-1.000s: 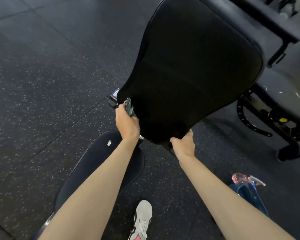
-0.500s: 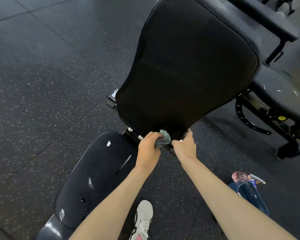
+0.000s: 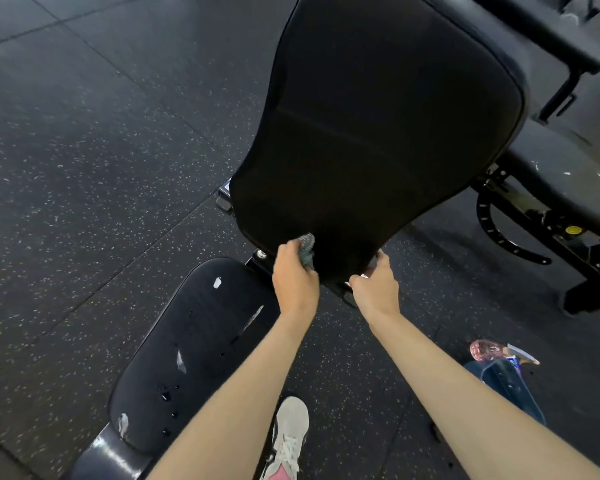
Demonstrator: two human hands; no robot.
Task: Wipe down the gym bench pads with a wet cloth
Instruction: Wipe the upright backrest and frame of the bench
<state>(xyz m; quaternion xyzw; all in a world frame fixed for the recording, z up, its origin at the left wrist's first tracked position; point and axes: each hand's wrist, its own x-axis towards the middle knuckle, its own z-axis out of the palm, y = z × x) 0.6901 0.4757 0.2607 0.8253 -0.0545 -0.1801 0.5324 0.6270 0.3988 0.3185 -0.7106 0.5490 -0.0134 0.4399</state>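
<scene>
Raised back pad (image 3: 378,133): left grip (image 3: 295,282) is clasping the bunched cloth (image 3: 307,249) against its lower edge, while right grip (image 3: 374,289) is grasping that edge just beside, apparently steadying the pad for wiping.

Two bare hands are in view: one left hand (image 3: 295,282) and one right hand (image 3: 376,289). There is one teal cloth (image 3: 307,251). The near bench has two pads, one raised back pad (image 3: 378,133) and one seat pad (image 3: 194,351), which carries four pale marks (image 3: 217,282). One second bench (image 3: 561,181) stands to the right, with one yellow knob (image 3: 573,230) plainly seen. Another knob may sit at the right edge, too cropped to be sure. There is also one pink-topped spray bottle (image 3: 487,349) and one white sneaker (image 3: 290,434).
</scene>
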